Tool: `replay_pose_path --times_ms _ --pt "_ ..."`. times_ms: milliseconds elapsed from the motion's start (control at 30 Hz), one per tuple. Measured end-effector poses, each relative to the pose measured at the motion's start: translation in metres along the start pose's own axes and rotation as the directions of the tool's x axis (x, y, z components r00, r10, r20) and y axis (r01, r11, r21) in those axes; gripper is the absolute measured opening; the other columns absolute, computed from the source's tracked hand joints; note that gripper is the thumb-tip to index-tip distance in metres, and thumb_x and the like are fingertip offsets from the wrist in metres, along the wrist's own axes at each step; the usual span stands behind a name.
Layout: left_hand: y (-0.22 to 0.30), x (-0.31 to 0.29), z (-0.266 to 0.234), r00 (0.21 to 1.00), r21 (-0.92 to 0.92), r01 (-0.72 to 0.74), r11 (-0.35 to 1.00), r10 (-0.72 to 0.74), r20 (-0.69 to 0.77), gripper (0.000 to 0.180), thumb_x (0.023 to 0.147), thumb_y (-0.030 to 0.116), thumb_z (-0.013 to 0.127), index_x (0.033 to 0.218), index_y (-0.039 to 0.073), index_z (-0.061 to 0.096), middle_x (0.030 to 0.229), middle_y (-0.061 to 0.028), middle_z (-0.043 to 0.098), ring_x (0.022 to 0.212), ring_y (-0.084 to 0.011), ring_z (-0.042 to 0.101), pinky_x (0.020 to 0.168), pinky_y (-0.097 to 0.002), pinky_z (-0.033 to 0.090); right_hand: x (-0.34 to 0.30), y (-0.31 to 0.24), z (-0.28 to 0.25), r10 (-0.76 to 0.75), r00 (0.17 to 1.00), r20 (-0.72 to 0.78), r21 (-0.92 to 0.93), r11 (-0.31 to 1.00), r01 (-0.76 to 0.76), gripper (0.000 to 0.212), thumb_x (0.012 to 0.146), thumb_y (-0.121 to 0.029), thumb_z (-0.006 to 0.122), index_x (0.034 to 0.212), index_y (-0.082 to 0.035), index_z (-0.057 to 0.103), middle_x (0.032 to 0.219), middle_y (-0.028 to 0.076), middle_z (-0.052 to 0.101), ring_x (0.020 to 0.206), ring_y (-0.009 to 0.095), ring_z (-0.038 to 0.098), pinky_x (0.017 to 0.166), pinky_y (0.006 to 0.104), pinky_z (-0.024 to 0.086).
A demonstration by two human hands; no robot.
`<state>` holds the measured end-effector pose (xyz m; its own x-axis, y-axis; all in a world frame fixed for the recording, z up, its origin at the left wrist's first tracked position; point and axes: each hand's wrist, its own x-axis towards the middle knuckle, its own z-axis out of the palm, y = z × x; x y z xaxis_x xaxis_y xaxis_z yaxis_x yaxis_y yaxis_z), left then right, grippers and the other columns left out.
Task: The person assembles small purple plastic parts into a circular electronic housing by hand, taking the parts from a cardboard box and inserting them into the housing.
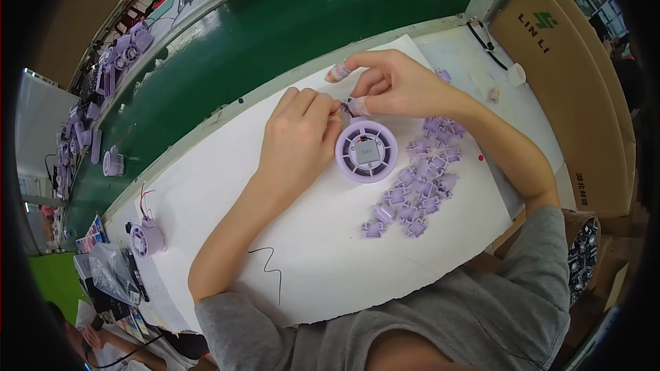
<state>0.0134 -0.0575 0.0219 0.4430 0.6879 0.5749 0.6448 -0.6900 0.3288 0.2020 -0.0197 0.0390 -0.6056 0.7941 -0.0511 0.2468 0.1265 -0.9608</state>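
A round light-purple fan housing (366, 152) with a grey square centre lies on the white sheet, its slotted face up. Dark thin wires (346, 107) come out of its neck at the far side. My left hand (297, 134) is closed there, its fingertips pinched on the wires, partly hidden by the fingers. From the right, my right hand (405, 86) reaches in with tape on thumb and index finger. Its thumb tip is by the wires, the index finger lifted well apart from it.
Several small purple plastic brackets (419, 189) lie right of the housing. Another fan housing with wires (146, 237) stands at the left. A green conveyor belt (275, 20) runs along the far side, with purple parts (124, 55) beyond. A large cardboard box (567, 96) stands at the right.
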Motion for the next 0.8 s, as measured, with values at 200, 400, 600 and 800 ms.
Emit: replay_pose_path --times_ms 200,400,600,800 --pt "-0.001 -0.001 0.001 0.998 0.118 -0.03 0.993 0.036 -0.05 0.01 0.065 0.002 0.063 0.073 0.003 0.057 0.068 -0.0071 0.052 0.069 -0.0236 0.049 0.061 -0.0335 0.042 0.002 0.002 0.002 0.05 0.998 -0.048 0.108 0.993 -0.045 0.041 0.071 0.002 0.061 0.111 -0.002 0.055 0.08 0.01 0.066 0.073 0.008 0.06 0.073 0.0216 0.047" --pt "0.005 -0.001 -0.001 0.991 0.268 -0.121 0.956 0.134 -0.03 0.012 0.065 0.001 0.062 0.076 0.003 0.059 0.069 -0.0058 0.054 0.07 -0.0226 0.048 0.06 -0.0328 0.038 0.003 -0.005 0.01 0.103 0.993 -0.062 0.105 0.99 -0.097 0.034 0.068 -0.004 0.066 0.101 0.0 0.059 0.075 0.01 0.065 0.068 0.01 0.06 0.065 0.022 0.046" --pt "0.003 0.009 -0.015 0.999 0.176 -0.034 0.984 0.028 0.036 0.016 0.065 -0.002 0.062 0.08 0.004 0.063 0.074 -0.0027 0.058 0.077 -0.0213 0.048 0.073 -0.0348 0.034 0.001 -0.006 0.009 0.116 0.992 -0.052 0.108 0.988 -0.11 0.033 0.068 0.002 0.059 0.101 0.0 0.057 0.079 0.01 0.065 0.069 0.008 0.06 0.065 0.0196 0.047" --pt "-0.001 0.016 -0.027 0.989 0.108 0.03 0.994 -0.045 0.139 0.013 0.064 0.0 0.06 0.074 0.006 0.066 0.073 -0.0035 0.057 0.086 -0.022 0.048 0.083 -0.0472 0.028 0.001 -0.011 0.015 0.099 0.992 -0.083 0.03 0.995 -0.097 0.029 0.064 -0.006 0.06 0.093 -0.001 0.058 0.068 0.008 0.063 0.061 0.01 0.055 0.058 0.0239 0.042"
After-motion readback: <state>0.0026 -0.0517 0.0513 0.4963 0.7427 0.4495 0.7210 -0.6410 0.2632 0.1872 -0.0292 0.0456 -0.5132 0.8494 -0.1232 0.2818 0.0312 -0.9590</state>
